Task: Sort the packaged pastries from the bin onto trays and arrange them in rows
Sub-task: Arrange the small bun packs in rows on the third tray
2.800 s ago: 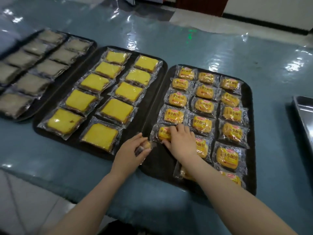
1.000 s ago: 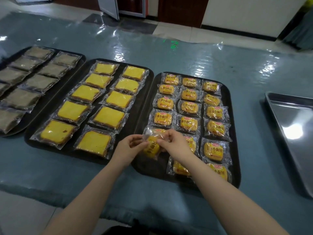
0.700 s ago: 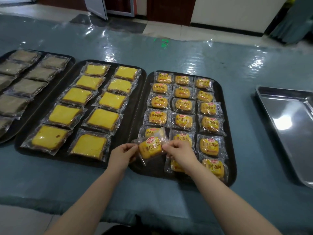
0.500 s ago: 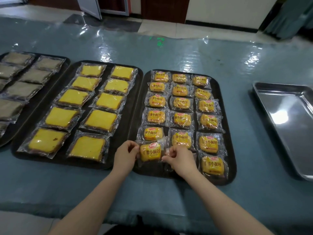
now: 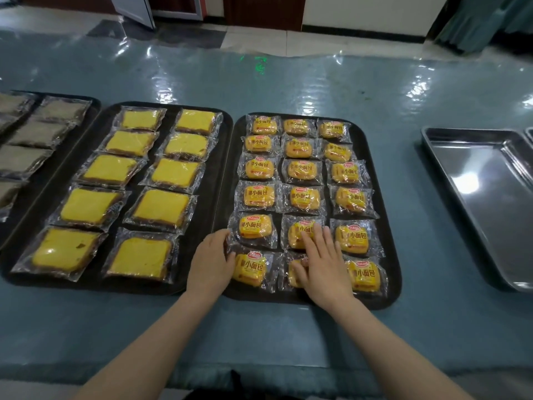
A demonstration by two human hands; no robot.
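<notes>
A black tray (image 5: 388,215) holds small wrapped orange buns in three columns. The bun at the near left corner (image 5: 250,269) lies flat in its clear wrapper. My left hand (image 5: 210,262) touches that bun's left edge with relaxed fingers. My right hand (image 5: 323,259) lies flat with straight fingers over the two nearest buns of the middle column (image 5: 297,233), covering most of the front one. A second black tray (image 5: 222,157) to the left carries two columns of wrapped yellow cake slices (image 5: 157,207).
A third dark tray (image 5: 92,111) with grey-brown wrapped slices sits at the far left, partly out of frame. An empty steel pan (image 5: 484,197) stands on the right of the blue plastic-covered table (image 5: 288,82). Tiled floor and doors lie beyond.
Both hands pinched a bun packet above the tray's front left; it now lies flat in the near left corner. My right hand has let go and spread over the middle column.
</notes>
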